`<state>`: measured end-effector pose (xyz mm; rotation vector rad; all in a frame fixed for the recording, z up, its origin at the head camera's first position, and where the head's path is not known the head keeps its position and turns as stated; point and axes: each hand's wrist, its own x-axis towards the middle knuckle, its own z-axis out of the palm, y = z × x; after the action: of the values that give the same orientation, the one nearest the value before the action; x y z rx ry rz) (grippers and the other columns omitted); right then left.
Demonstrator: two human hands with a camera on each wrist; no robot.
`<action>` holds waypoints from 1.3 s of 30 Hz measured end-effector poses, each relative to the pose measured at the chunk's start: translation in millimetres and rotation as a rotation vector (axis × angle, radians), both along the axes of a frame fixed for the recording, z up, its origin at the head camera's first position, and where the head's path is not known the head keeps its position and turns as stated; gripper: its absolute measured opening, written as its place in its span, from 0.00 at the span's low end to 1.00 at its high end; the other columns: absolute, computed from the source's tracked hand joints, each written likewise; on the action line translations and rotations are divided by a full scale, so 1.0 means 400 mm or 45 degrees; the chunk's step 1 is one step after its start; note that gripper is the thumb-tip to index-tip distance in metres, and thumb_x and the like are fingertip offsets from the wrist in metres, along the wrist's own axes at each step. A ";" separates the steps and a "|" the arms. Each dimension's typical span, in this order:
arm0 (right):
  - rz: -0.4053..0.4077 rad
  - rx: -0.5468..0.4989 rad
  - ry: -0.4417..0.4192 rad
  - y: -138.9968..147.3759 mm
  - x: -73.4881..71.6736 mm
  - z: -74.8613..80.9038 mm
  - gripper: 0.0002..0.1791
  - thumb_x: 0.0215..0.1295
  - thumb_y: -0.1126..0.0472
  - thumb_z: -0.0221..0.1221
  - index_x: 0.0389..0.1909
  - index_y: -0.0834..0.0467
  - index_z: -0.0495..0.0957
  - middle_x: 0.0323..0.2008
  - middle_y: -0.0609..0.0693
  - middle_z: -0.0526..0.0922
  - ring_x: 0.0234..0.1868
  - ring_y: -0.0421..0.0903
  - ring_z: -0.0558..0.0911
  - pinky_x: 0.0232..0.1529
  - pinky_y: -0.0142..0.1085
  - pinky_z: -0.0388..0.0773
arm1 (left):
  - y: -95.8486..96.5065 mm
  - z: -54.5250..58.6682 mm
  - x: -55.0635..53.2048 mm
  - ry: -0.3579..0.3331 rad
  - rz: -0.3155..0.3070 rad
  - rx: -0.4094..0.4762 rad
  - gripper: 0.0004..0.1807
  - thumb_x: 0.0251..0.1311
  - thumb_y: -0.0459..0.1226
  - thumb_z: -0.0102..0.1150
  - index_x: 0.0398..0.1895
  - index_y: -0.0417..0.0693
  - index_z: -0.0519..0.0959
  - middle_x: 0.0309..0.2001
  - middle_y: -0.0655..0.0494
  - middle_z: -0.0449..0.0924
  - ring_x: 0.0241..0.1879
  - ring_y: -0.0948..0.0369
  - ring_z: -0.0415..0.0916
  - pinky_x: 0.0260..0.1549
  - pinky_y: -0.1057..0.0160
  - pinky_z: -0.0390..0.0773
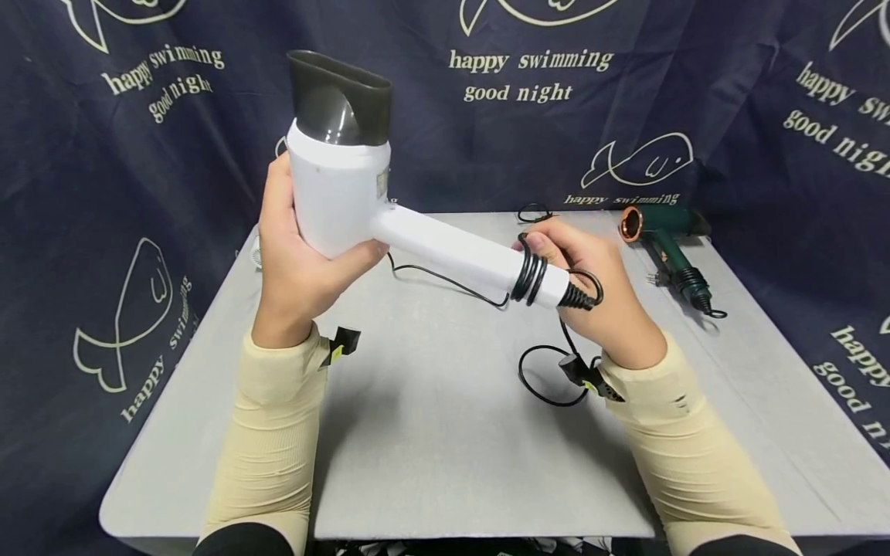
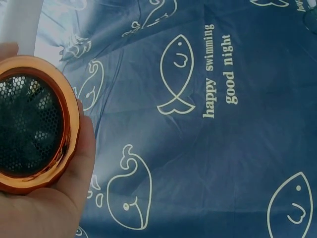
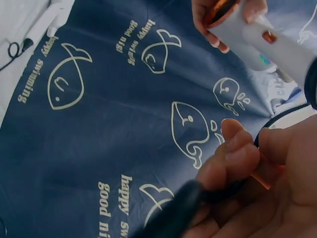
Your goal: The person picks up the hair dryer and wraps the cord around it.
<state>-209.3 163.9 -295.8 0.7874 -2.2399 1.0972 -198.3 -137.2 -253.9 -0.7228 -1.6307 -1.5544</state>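
Note:
My left hand (image 1: 292, 270) holds a white hair dryer (image 1: 341, 197) up over the table by its barrel, thumb near the base of the handle. Its black nozzle (image 1: 337, 100) points up. In the left wrist view, a copper ring (image 2: 72, 114) frames the mesh grille at the barrel's rear, against the palm. Black cord (image 1: 531, 278) is wound several times around the handle's end. There my right hand (image 1: 601, 282) pinches the cord with curled fingers, partly hidden behind the handle. The right wrist view shows the cord passing between thumb and fingers (image 3: 237, 153).
A dark green hair dryer (image 1: 669, 251) with a copper-rimmed end lies at the table's back right. A loop of black cord (image 1: 549, 398) hangs below my right hand. Part of a white object (image 1: 256, 253) shows behind my left hand. Dark blue printed cloth (image 1: 528, 147) surrounds the grey-white table (image 1: 445, 463).

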 end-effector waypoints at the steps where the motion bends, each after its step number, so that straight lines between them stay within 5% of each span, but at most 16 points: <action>1: -0.001 0.018 -0.016 -0.004 0.001 -0.001 0.12 0.80 0.57 0.52 0.40 0.51 0.84 0.27 0.41 0.81 0.24 0.39 0.75 0.26 0.30 0.70 | 0.001 0.000 0.000 0.001 0.007 0.012 0.42 0.35 0.31 0.74 0.63 0.39 0.74 0.52 0.60 0.81 0.50 0.49 0.76 0.50 0.58 0.75; 8: -0.031 0.058 -0.286 -0.031 0.017 -0.004 0.16 0.79 0.60 0.46 0.34 0.51 0.81 0.20 0.47 0.78 0.21 0.42 0.77 0.23 0.33 0.73 | 0.004 0.001 -0.004 0.002 0.046 0.086 0.41 0.36 0.31 0.75 0.62 0.40 0.74 0.53 0.57 0.81 0.50 0.49 0.78 0.49 0.58 0.76; 12: 0.097 0.050 -0.201 -0.040 0.015 -0.015 0.13 0.78 0.66 0.48 0.40 0.53 0.82 0.19 0.46 0.76 0.18 0.40 0.76 0.23 0.32 0.73 | 0.007 0.001 -0.003 -0.020 0.079 0.117 0.41 0.36 0.31 0.74 0.63 0.40 0.73 0.53 0.54 0.80 0.49 0.49 0.78 0.48 0.58 0.77; 16: 0.097 0.100 -0.109 -0.049 0.017 -0.023 0.12 0.81 0.59 0.49 0.46 0.51 0.83 0.18 0.40 0.75 0.16 0.34 0.75 0.26 0.29 0.74 | 0.010 0.001 -0.004 -0.025 0.130 0.124 0.41 0.38 0.33 0.74 0.63 0.41 0.73 0.54 0.53 0.79 0.49 0.50 0.78 0.48 0.59 0.77; 23: 0.030 0.219 -0.207 -0.066 0.039 -0.019 0.14 0.82 0.57 0.45 0.50 0.53 0.80 0.22 0.42 0.76 0.16 0.35 0.74 0.24 0.31 0.74 | 0.012 0.000 -0.006 -0.028 0.229 0.103 0.41 0.40 0.32 0.73 0.65 0.40 0.72 0.53 0.57 0.80 0.48 0.52 0.78 0.47 0.60 0.77; 32: 0.089 0.235 -0.203 -0.069 0.067 -0.012 0.10 0.82 0.56 0.46 0.45 0.53 0.76 0.24 0.42 0.77 0.15 0.34 0.74 0.21 0.32 0.75 | 0.013 -0.005 -0.015 -0.204 0.330 0.118 0.41 0.41 0.32 0.72 0.66 0.46 0.72 0.52 0.56 0.80 0.47 0.56 0.77 0.46 0.62 0.76; 39: 0.103 0.267 -0.180 -0.072 0.090 0.000 0.08 0.81 0.58 0.48 0.45 0.53 0.75 0.25 0.42 0.76 0.17 0.33 0.74 0.23 0.31 0.74 | 0.009 -0.015 -0.021 -0.227 0.448 0.056 0.43 0.42 0.32 0.73 0.68 0.49 0.70 0.50 0.56 0.81 0.46 0.59 0.77 0.44 0.62 0.76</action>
<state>-173.4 135.2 -295.7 0.9177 -2.4920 0.9927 -206.8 -133.5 -259.8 -0.2592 -1.7371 -1.4217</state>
